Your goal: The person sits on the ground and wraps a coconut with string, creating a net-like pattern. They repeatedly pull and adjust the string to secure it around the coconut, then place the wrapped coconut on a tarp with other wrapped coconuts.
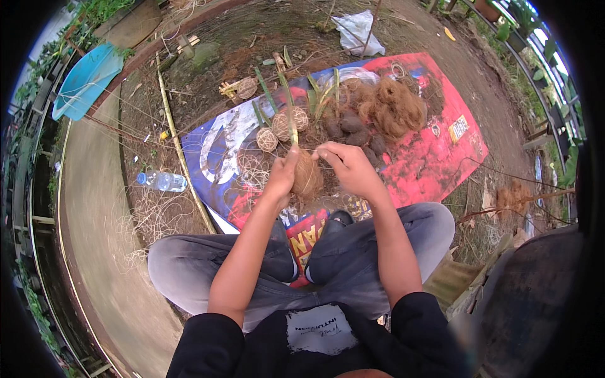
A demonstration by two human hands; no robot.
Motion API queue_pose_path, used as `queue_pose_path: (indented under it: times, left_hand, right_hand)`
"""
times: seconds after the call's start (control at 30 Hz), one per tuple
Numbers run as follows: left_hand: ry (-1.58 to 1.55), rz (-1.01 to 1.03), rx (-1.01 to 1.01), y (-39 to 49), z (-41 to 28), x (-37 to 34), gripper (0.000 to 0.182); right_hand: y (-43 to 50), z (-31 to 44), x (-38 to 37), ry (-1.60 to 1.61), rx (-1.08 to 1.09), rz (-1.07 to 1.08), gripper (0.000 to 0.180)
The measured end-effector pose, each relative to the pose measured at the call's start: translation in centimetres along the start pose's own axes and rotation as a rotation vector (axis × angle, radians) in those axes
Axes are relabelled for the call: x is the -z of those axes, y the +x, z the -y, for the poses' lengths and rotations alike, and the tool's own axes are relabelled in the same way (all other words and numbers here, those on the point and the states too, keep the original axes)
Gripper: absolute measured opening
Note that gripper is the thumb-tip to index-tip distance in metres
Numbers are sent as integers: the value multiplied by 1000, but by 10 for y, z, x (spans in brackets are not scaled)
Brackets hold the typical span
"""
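My left hand (283, 177) grips a brown fibre ball (308, 177) at its upper left side, the thumb against the base of an upright leafy plant stem (291, 118). A thin pale strand crosses the ball. My right hand (350, 165) is just right of the ball's top, thumb and forefinger pinched together; whether a strand lies between them is too small to tell. Beyond my left hand stand string-wrapped balls (267, 139) with green stems. Dark brown lumps (350, 124) and a heap of loose coconut fibre (397, 108) lie past my right hand.
A red and blue printed sheet (453, 160) covers the ground before me. Left are a tangle of pale string (160, 212), a plastic bottle (163, 181), a bamboo pole (172, 127) and a blue basin (90, 80). A white plastic bag (360, 33) lies beyond the sheet.
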State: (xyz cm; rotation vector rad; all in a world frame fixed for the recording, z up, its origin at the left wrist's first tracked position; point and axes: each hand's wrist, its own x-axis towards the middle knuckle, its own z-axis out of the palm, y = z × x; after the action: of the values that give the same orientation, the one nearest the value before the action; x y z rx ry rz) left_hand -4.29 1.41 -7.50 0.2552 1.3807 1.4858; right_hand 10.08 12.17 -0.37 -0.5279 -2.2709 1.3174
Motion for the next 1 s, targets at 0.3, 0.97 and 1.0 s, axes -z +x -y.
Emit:
queue_pose_path:
  times: [0.3,0.97,1.0]
  left_hand:
    - [-429,-64,28,-8,-35,2,60]
    - [-204,337,52,-38,-27,-33,53]
    - [-124,335,48,-42,-34,-33,50]
  right_hand:
    - [-14,10,-2,40,-149,725,21]
    - [-2,-45,-44,849,-491,-494,25]
    - [2,-45,-40,790,-467,-497,24]
